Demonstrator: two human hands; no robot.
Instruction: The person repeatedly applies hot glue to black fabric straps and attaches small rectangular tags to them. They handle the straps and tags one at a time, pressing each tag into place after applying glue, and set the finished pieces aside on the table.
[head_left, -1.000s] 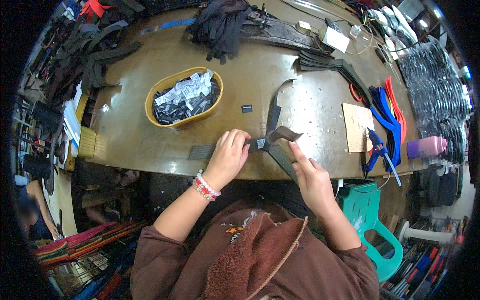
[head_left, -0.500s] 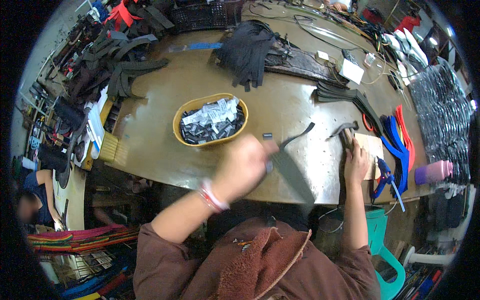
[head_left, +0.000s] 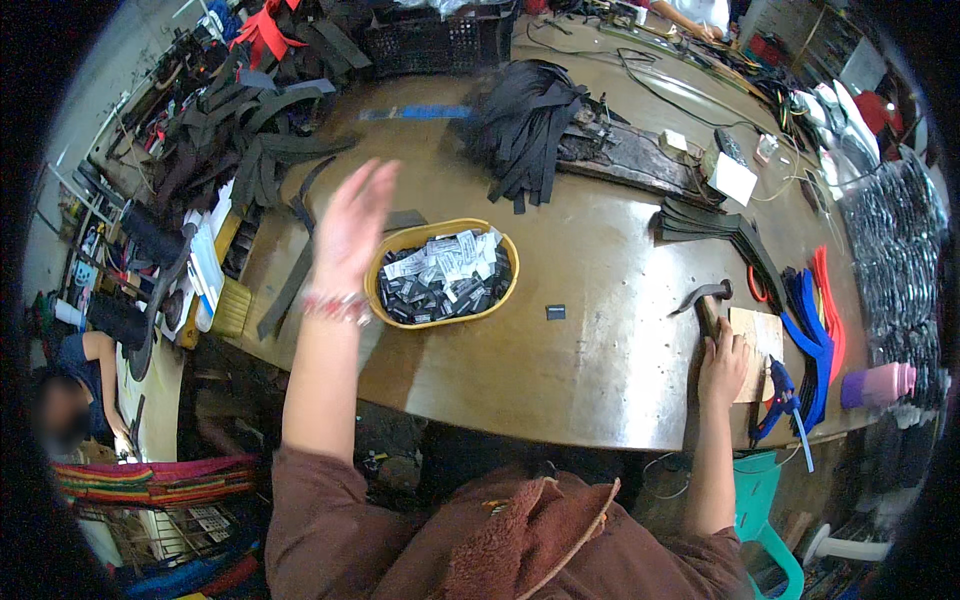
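Work on the desk (head_left: 600, 385), apparently at a break between pieces. The strap (head_left: 283, 292) lies at far left, beside the basket (head_left: 373, 282), partly masked by the left hand (head_left: 355, 225); this hand's fingers are extended, open and seemingly empty, though contact with the strap cannot be told. The right hand (head_left: 722, 372) lies at the handle of the hammer (head_left: 711, 313), by the left edge of the cardboard (head_left: 755, 345); whether its fingers grip cannot be told. Done, judging by position: one strap, seemingly laid aside; any label on it is not discernible. Left: one black tag (head_left: 556, 312) lying alone right of the basket, and many loose labels (head_left: 450, 268) inside, suggesting much work outstanding.
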